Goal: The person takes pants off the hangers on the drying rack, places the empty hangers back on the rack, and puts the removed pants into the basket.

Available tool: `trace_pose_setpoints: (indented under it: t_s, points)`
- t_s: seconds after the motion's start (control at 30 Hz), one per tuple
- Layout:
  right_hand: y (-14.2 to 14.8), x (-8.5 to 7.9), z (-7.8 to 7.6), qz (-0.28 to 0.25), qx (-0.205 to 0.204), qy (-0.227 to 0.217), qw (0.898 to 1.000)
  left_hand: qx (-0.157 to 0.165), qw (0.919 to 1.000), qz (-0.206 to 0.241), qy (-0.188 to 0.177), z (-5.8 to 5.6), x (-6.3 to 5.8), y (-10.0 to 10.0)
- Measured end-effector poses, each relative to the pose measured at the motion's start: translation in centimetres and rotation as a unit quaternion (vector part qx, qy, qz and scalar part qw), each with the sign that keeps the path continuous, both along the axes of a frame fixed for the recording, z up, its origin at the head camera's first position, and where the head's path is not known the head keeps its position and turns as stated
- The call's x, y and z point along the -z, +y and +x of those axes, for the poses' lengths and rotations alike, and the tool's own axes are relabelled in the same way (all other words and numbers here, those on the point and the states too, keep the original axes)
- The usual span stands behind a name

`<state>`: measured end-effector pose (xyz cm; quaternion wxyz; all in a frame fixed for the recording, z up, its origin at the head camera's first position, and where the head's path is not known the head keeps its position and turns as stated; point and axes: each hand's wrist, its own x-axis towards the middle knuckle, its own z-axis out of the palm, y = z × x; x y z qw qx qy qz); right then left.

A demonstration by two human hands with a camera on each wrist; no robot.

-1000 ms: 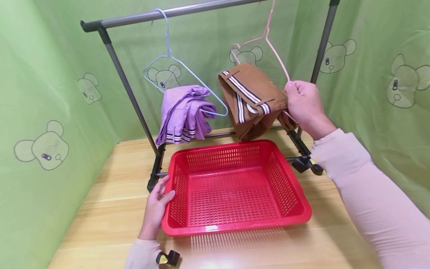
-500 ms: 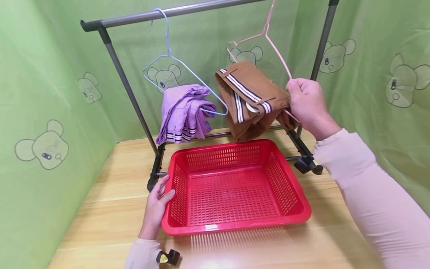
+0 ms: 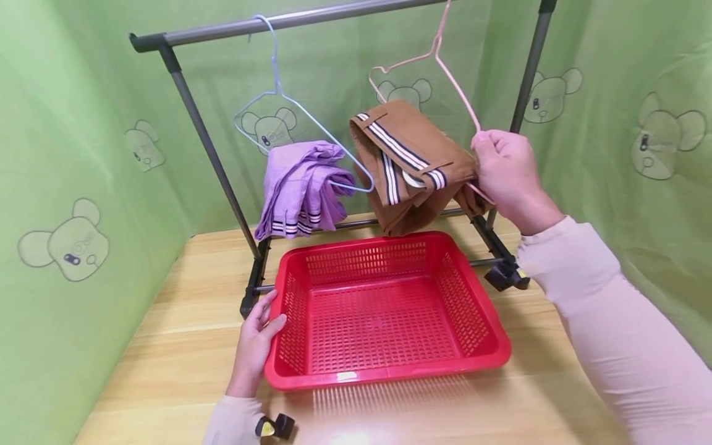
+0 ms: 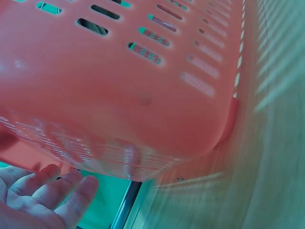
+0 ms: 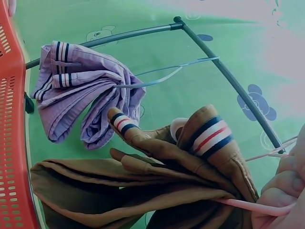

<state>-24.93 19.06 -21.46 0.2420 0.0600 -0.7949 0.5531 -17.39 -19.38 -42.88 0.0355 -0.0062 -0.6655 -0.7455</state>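
Observation:
My right hand grips the lower right corner of a pink wire hanger. Folded brown trousers with a striped waistband hang over the hanger's bottom bar, close beside my knuckles. In the right wrist view, the bar of the pink hanger runs from the trousers into my fingers. My left hand holds the left rim of a red plastic basket, thumb over the rim and fingers along the outside. The left wrist view shows those fingers under the basket wall.
Folded purple trousers hang on a blue wire hanger to the left, hooked on the rail of a grey clothes rack. The rack's black feet stand on a wooden table. Green curtains surround it.
The pink hanger and brown trousers have shifted slightly left, toward the purple trousers, with my right hand still gripping the corner. The head view has shifted a little. My left hand stays on the basket.

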Motion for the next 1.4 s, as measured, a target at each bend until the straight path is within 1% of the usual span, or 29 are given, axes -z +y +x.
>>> trace_pose_setpoints:
  t_s: [0.23, 0.4, 0.57, 0.77, 0.97, 1.1, 1.2, 1.4]
  points:
    - [0.2, 0.0, 0.3, -0.034, -0.023, 0.002, 0.999, 0.003, 1.0000, 0.000, -0.001, 0.0, 0.0, 0.0]
    - [0.2, -0.1, 0.6, -0.063, -0.046, 0.003, 0.997, 0.002, 1.0000, -0.002, 0.001, 0.1, -0.1, 0.0]
    - [0.4, -0.2, 1.0, -0.088, -0.059, 0.009, 0.994, 0.007, 1.0000, -0.001, 0.001, 0.2, -0.2, -0.1]
    - [0.5, -0.1, 1.5, -0.152, -0.102, 0.007, 0.983, 0.008, 1.0000, 0.000, -0.001, 0.3, -0.2, -0.1]
    - [0.5, -0.1, 1.9, -0.177, -0.118, 0.016, 0.977, 0.002, 1.0000, -0.004, 0.001, 0.2, -0.1, -0.1]
    - [0.5, -0.2, 2.1, -0.214, -0.146, 0.020, 0.966, 0.001, 1.0000, -0.005, 0.006, 0.2, -0.1, 0.0]
    - [0.6, -0.2, 2.3, -0.227, -0.160, 0.017, 0.961, 0.000, 1.0000, -0.003, 0.004, 0.1, -0.1, 0.1]
    - [0.9, 0.0, 2.5, -0.235, -0.179, 0.015, 0.955, -0.001, 1.0000, -0.003, -0.009, 0.0, -0.2, 0.2]
